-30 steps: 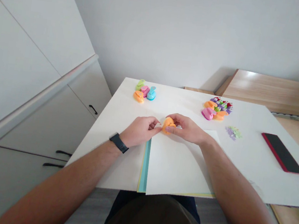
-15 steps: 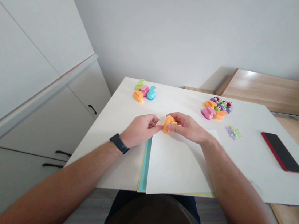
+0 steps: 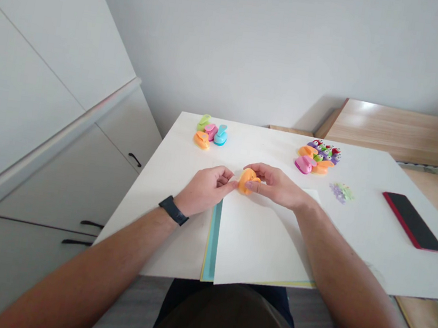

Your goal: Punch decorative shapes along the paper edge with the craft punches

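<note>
1. Orange punch [image 3: 247,180]: small plastic craft punch, sitting at the far left corner of the white sheet [image 3: 261,239], near the middle of the worktop [image 3: 354,241]. Whether the sheet's edge is in its slot cannot be told.
2. Right hand [image 3: 276,186]: fingers closed around the orange punch, thumb at its near side, the others wrapped over the top.
3. Left hand [image 3: 205,189]: fingers curled together, tips meeting the punch's left side. Whether they pinch the sheet's corner cannot be told. There is a dark band [image 3: 173,209] on the wrist.
4. White sheet: lies on a teal sheet [image 3: 213,244], whose left strip shows, with a yellowish edge showing beneath both. The stack's near edge overhangs the worktop edge.
5. Four punches [image 3: 210,133]: far left, in green, pink, blue and orange.
6. Punch cluster [image 3: 318,158]: far right, mixed colours and sizes.
7. Paper cut-outs [image 3: 342,191]: a small loose pile between the cluster and the phone [image 3: 413,221].

Risk, as judged: the loose stack could slide under the hands' pressure and skew the sheet at the punch. A forearm could also drag the overhanging sheets off the worktop.
</note>
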`<state>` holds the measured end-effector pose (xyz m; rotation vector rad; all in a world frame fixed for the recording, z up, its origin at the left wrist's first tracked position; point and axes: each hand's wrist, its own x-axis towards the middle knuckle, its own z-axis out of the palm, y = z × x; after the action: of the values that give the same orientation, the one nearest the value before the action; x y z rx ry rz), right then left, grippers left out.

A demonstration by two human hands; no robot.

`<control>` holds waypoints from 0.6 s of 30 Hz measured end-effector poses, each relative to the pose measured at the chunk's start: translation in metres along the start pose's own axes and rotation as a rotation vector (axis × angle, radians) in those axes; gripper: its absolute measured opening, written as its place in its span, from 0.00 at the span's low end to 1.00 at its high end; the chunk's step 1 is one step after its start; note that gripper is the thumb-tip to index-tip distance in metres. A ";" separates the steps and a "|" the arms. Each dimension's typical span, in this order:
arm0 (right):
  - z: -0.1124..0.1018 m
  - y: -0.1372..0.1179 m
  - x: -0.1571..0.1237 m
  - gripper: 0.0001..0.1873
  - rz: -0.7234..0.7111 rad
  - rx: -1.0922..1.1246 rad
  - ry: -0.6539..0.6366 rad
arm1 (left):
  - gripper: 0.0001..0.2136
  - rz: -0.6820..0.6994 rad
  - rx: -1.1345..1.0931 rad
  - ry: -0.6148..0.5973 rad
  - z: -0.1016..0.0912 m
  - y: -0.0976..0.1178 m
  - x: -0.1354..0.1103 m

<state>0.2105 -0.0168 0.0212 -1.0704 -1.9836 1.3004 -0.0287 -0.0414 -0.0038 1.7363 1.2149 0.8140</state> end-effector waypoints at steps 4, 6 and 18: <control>0.001 0.004 0.001 0.27 -0.008 0.017 0.019 | 0.15 0.006 -0.029 -0.002 0.000 0.001 -0.001; 0.001 0.006 0.002 0.27 -0.017 0.025 0.025 | 0.15 0.002 -0.040 -0.007 0.000 0.003 -0.001; 0.002 0.004 0.001 0.25 -0.018 0.033 0.001 | 0.14 -0.009 -0.079 -0.010 0.000 0.002 -0.001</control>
<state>0.2091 -0.0161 0.0169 -1.0360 -1.9598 1.3181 -0.0281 -0.0426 -0.0023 1.6678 1.1682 0.8365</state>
